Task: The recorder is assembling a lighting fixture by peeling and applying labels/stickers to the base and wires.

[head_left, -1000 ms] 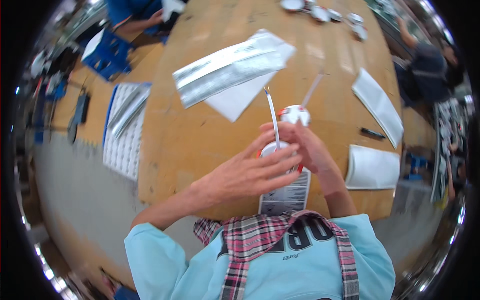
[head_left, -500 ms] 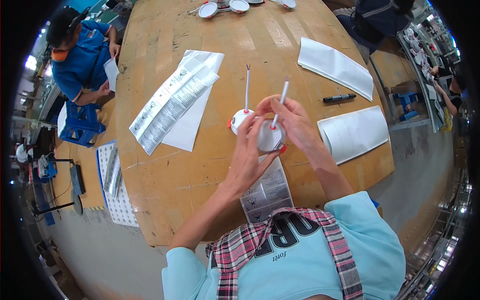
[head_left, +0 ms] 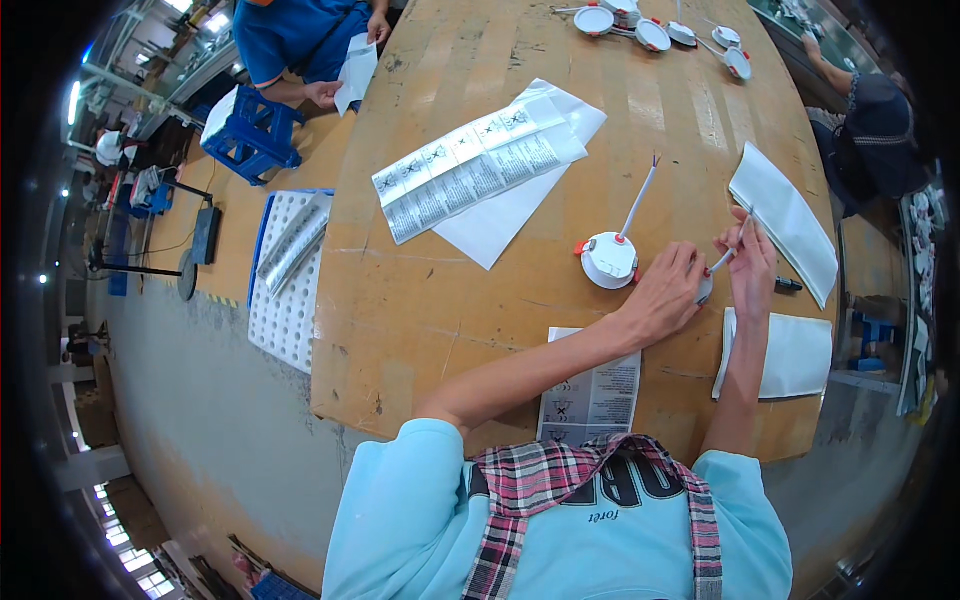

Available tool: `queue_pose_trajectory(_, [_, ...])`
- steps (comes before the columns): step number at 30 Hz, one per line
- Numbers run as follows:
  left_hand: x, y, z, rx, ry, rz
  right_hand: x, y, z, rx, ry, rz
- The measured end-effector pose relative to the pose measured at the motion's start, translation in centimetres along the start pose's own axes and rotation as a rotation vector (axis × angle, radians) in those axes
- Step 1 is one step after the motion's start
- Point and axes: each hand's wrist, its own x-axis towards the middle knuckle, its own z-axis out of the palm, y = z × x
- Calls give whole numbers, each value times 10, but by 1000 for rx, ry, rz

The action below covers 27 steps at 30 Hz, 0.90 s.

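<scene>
My left hand [head_left: 668,288] is closed around a small round white downlight [head_left: 705,290], which its fingers mostly hide. With fingers pinched, my right hand [head_left: 752,262] grips that lamp's white cable [head_left: 721,262], which slants up from the body. Just left of my left hand, a second white downlight [head_left: 607,264] with red clips lies on the table, its cable pointing up and away. Close to my body, a printed label sheet [head_left: 600,395] lies partly under my left forearm.
Further left, a printed label strip [head_left: 470,165] overlaps a white sheet [head_left: 490,235]. White folded sheets [head_left: 785,215] [head_left: 795,355] and a black marker [head_left: 788,285] lie at right. Several downlights [head_left: 653,36] sit at the far end. A co-worker in blue [head_left: 320,45] holds paper.
Both hands have moved right with the downlight, away from the one on the table. My right hand has shifted up along the cable. The whole view has turned left.
</scene>
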Motion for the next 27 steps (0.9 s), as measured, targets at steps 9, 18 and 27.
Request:
queue_pose_trajectory(9, [9,0,14,17,-62,7,5,-4,0,-218,276,-137])
queue_pose_trajectory(18, [-33,14,-85,-335,158,-110,-24,-59,32,-1170,555,-640])
queue_pose_trajectory(27, [-154,6,-146,-370,-38,-855,-121,4,101,-1101,-471,-270])
